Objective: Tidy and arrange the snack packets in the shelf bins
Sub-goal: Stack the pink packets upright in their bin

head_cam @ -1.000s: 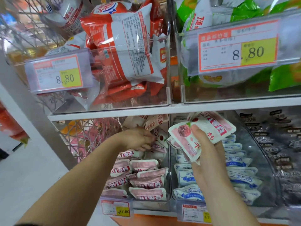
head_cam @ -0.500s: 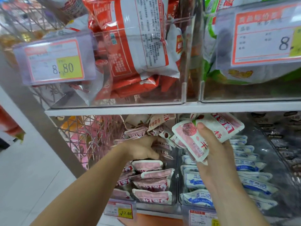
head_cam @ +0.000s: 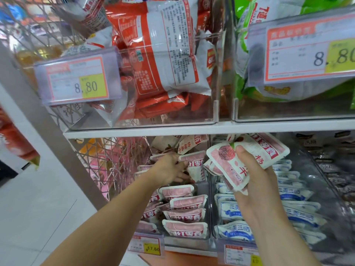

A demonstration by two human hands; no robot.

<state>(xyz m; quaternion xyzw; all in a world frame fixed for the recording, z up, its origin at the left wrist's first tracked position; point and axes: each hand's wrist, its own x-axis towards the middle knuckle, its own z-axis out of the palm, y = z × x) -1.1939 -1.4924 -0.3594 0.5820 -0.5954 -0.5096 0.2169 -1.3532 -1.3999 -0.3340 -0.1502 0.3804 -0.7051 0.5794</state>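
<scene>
Shop aisle, stocked shelf (head_cam: 134,132). Pinches an upright packet (head_cam: 196,167) at the back of the pink bin (head_cam: 189,241) with left grip (head_cam: 171,169). Clutches a packet stack (head_cam: 223,160) just right of that bin in right grip (head_cam: 257,181). Seems mid-refill; next probably needs that stack stood behind the bin's rows.

Bright even light, soft blur (edges bowed, wide-angle).

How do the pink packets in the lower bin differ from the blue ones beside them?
The pink packets have red lettering; the blue packets have blue lettering. The pink packets are jumbled and tilted at the back; the blue packets lie in even rows. Both are small white-edged pouches in clear bins.
</scene>
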